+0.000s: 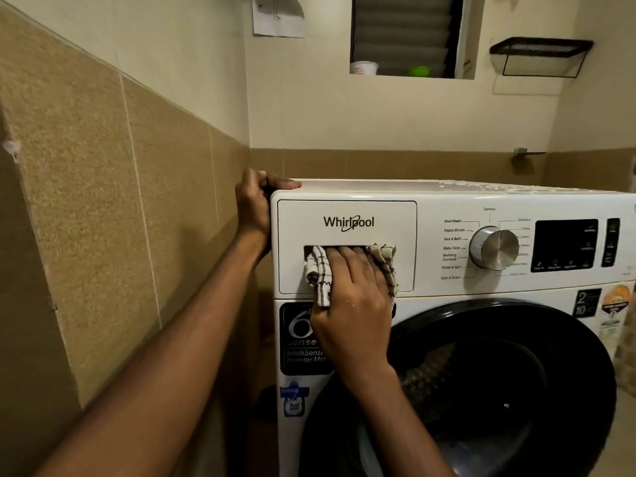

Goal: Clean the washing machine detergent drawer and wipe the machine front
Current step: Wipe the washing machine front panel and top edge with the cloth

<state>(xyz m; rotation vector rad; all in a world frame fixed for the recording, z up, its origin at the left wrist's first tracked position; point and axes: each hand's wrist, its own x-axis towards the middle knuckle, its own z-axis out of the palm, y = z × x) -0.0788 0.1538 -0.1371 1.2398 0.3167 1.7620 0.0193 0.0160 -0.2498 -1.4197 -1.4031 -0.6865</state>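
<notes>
A white front-loading washing machine [447, 201] fills the right half of the view. Its detergent drawer [347, 215] sits flush and closed at the top left of the front panel, with a recessed handle slot low on its face. My right hand [351, 297] presses a checked white-and-dark cloth [320, 273] into that handle slot; its fingertips are inside the recess and the cloth bunches on both sides of the hand. My left hand [254, 204] grips the machine's top left corner, thumb lying on the lid.
A tiled wall [120, 201] runs close along the machine's left side. The silver program dial [494, 247] and dark display [566, 244] lie right of the drawer. The round dark door [499, 390] is below. White specks lie on the lid. A wire shelf [540, 55] hangs above.
</notes>
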